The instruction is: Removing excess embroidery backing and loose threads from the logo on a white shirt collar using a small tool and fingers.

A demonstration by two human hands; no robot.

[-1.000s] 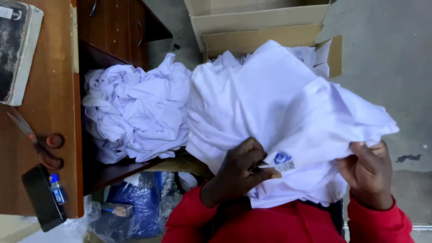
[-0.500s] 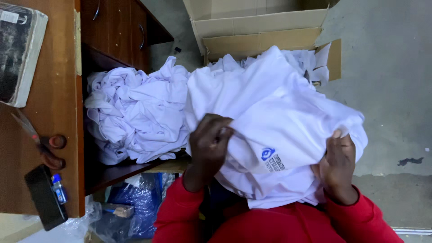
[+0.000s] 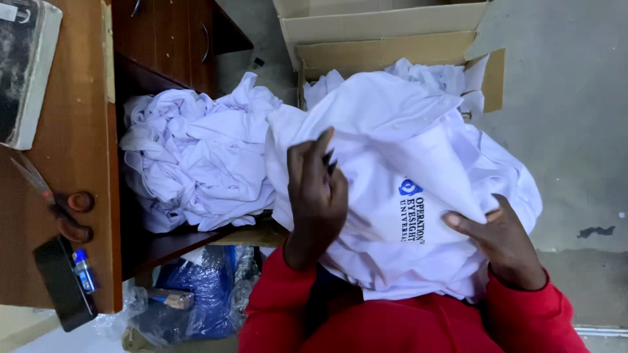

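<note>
Cardboard box: the open brown cardboard box [image 3: 392,39] stands on the grey floor at the top, flaps spread, with more white cloth showing at its mouth, as it did a second ago.
Wooden desk: the reddish-brown wooden desk [image 3: 72,163] fills the left side; nothing on it has moved.
Heap on shelf: a crumpled heap of white garments [image 3: 196,163] lies in the desk's open compartment, touching the held garment's left edge, unchanged.
Held garment: the white cotton garment with a small blue printed emblem [image 3: 392,176] lies bunched on the person's lap, between the two hands and in front of the box. The emblem, low by the hem a second ago, now faces up near the middle of the cloth.
Left hand: the left hand [image 3: 317,189] has climbed from the lower edge onto the top of the cloth; its fingers are stretched and close together, pressing flat rather than pinching.
Right hand: the right hand [image 3: 500,238] has slid inward toward the emblem; thumb and fingers are clamped on a fold at the garment's lower right.
Meaning: judged from these shifts, the garment is being turned and smoothed in the lap, emblem side up, and is not yet folded.
Small items: red-handled scissors [image 3: 62,209], a black phone [image 3: 62,284] and a small blue-capped bottle [image 3: 84,269] sit at the desk's near edge.
</note>
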